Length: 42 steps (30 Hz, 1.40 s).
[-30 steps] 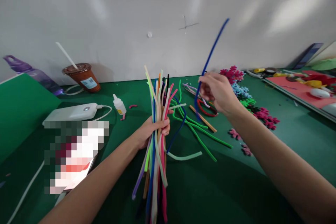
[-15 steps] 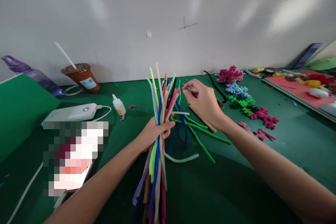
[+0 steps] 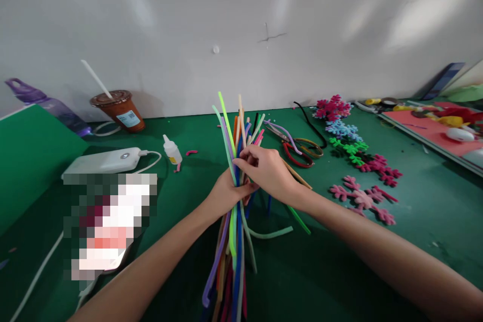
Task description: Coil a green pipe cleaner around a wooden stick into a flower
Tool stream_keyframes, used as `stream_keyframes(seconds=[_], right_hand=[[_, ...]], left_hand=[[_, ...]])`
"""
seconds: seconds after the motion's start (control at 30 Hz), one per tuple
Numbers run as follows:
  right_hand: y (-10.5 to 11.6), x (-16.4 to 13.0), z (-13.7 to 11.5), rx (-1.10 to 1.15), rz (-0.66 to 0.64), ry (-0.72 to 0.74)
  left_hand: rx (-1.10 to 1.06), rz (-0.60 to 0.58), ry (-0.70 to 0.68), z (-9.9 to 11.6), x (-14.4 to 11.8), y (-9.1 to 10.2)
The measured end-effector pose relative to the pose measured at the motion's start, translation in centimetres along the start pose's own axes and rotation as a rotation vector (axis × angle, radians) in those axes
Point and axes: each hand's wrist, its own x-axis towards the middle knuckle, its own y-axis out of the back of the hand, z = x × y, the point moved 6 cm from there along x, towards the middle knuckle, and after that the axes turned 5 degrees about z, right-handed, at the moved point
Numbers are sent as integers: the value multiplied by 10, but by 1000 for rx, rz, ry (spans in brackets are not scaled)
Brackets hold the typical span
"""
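A bundle of many-coloured pipe cleaners [image 3: 238, 234] stands upright in my left hand [image 3: 223, 192], whose fingers wrap around its middle. Just above that grip, my right hand [image 3: 268, 170] pinches at the bundle, thumb and fingertips against the stems. Which stem it grips is partly hidden. A pale green pipe cleaner [image 3: 273, 234] curves out to the right, and a bright green one [image 3: 301, 221] lies beyond it. Scissors [image 3: 303, 162] with red and gold-brown handles rest behind my right hand, a light purple pipe cleaner [image 3: 289, 136] across them.
Fuzzy snowflake shapes, one pink [image 3: 364, 199], lie at right. Beyond them is a red board [image 3: 422, 126] with craft pieces. A glue bottle [image 3: 172, 150], power bank [image 3: 101, 162], blurred-out phone [image 3: 113, 231], iced drink [image 3: 123, 115] and purple bottle [image 3: 56, 108] are at left.
My right hand has come left and down onto the bundle, uncovering the scissors and the pink snowflake. The bundle and my left hand have shifted slightly right.
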Motion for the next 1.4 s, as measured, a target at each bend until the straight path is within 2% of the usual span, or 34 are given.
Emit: stream_keyframes(seconds=[0.1, 0.2, 0.3, 0.4, 0.63, 0.67, 0.73, 0.8, 0.87, 0.93, 1.0, 1.03, 1.13, 1.27, 1.4], right_hand=[[-3, 0, 6, 223, 5, -93], [-7, 1, 9, 454, -22, -190], [2, 6, 6, 659, 15, -186], [30, 14, 0, 729, 168, -81], [131, 23, -4, 772, 655, 112], [142, 24, -2, 768, 690, 110], [153, 31, 8, 776, 654, 41], [149, 39, 24, 782, 561, -78], [132, 44, 42, 743, 442, -192], [103, 47, 60, 605, 244, -281], [68, 45, 77, 379, -20, -361], [56, 43, 83, 332, -84, -375], [42, 40, 92, 229, -92, -343], [52, 41, 79, 142, -4, -223], [57, 41, 63, 164, 67, -129]], left_hand=[[4, 4, -32, -1, 0, 0], [-47, -3, 19, 0, -1, 1], [-100, -57, 86, 0, -2, -1], [-163, -77, 96, 1, -3, 1], [-162, -84, 82, 0, -3, 5], [-177, -74, 88, 0, -3, 5], [-213, -54, 125, 0, -3, 6], [-238, -37, 165, 0, -4, 6], [-248, -25, 183, 1, -4, 7], [-246, -21, 184, 2, -4, 7], [-244, -23, 185, 3, -5, 8], [-247, -21, 184, 4, -5, 8], [-258, -24, 169, 5, -5, 8], [-257, -34, 157, 4, -5, 7], [-245, -33, 174, 2, -4, 7]])
